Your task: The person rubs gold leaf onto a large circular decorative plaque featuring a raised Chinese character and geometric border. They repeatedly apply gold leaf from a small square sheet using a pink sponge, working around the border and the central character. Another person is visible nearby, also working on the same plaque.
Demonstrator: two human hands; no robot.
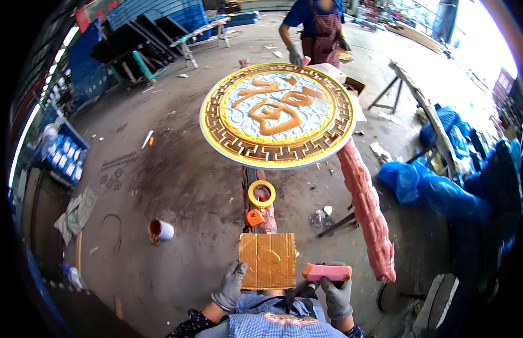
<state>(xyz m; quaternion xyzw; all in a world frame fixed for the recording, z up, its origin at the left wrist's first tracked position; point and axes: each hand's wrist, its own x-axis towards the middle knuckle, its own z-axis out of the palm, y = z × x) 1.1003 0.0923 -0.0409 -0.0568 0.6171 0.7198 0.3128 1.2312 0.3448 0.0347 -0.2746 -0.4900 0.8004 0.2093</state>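
Observation:
My left hand (231,286), in a grey glove, grips the left edge of a square cardboard piece (281,276) smeared with gold-brown paint. My right hand (337,296), gloved too, holds a pink foam block (326,272) with brown-stained ends, just right of the cardboard and apart from it. Ahead of both hands lies a big round relief panel (272,107): raised gold character-like shapes on a pale swirled ground, inside a brown and yellow key-pattern border. Neither hand touches it.
A yellow tape roll (262,194) and orange tape measure (254,217) rest on a wrapped support beam. Another pink-wrapped beam (365,208) runs along the right. A co-worker (323,34) stands behind the panel, one gloved hand at its rim. A paint can (165,230) sits left; blue plastic bags (430,194) lie right.

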